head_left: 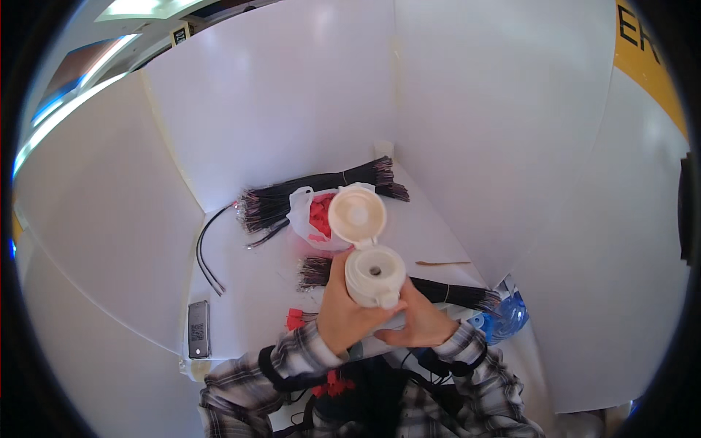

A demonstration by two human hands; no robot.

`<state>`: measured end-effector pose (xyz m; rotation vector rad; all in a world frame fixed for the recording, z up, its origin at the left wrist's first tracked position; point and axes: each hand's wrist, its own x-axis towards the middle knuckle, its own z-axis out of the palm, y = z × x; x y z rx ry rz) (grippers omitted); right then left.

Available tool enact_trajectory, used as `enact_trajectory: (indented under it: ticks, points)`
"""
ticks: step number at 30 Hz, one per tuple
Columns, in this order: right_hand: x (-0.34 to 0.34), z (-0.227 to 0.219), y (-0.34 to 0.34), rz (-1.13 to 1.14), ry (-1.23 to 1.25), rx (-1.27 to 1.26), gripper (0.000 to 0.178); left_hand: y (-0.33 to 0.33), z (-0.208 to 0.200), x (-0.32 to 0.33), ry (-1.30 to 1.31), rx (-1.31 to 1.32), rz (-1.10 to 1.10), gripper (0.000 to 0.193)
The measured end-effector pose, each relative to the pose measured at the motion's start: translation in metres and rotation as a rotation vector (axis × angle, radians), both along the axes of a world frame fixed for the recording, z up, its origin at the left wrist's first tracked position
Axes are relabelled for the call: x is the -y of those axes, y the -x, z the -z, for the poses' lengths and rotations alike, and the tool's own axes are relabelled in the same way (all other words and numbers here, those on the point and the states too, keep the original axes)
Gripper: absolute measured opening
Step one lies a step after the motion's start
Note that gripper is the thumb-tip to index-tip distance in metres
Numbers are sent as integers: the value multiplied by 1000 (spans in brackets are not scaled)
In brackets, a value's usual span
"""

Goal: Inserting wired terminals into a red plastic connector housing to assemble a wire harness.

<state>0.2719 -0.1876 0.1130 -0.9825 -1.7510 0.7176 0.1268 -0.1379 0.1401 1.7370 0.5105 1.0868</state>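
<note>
A cream-coloured drinking bottle [363, 281] is held up in front of my chest, above the table, its top facing me. Its round flip lid [358, 213] is swung up on the hinge, and a small dark opening shows in the middle of the top. My left hand [343, 314] wraps the bottle's left side. On the other side, the fingers of my right hand [421, 319] press against its lower right. The lower body of the bottle is hidden behind its top and my hands.
Black cable bundles [314, 191] lie at the back and a second bundle [453, 293] behind my hands. A plastic bag [299, 212] holds red pieces. A phone [198, 330] and a loose cable [202, 252] lie left, a thin brown stick [443, 263] right. White panels [277, 95] enclose the table.
</note>
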Motion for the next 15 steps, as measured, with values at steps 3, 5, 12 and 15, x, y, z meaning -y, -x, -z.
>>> enact_trajectory:
  ticks: [3, 5, 12, 15]
  points:
    - [-8, 11, 5, 222, 43, 65, 80, -22, 29, -20, 38, 127, -59, 66]
    - [-15, 18, 6, 316, 110, 93, 79, -28, 36, -22, 83, 154, -56, 69]
    - [-65, 49, -63, 606, 4, 45, 70, 1, 28, -64, -34, -147, 17, 75]
    - [-87, 67, -127, 683, -13, 47, 70, 32, 19, -86, 61, 21, -104, 56]
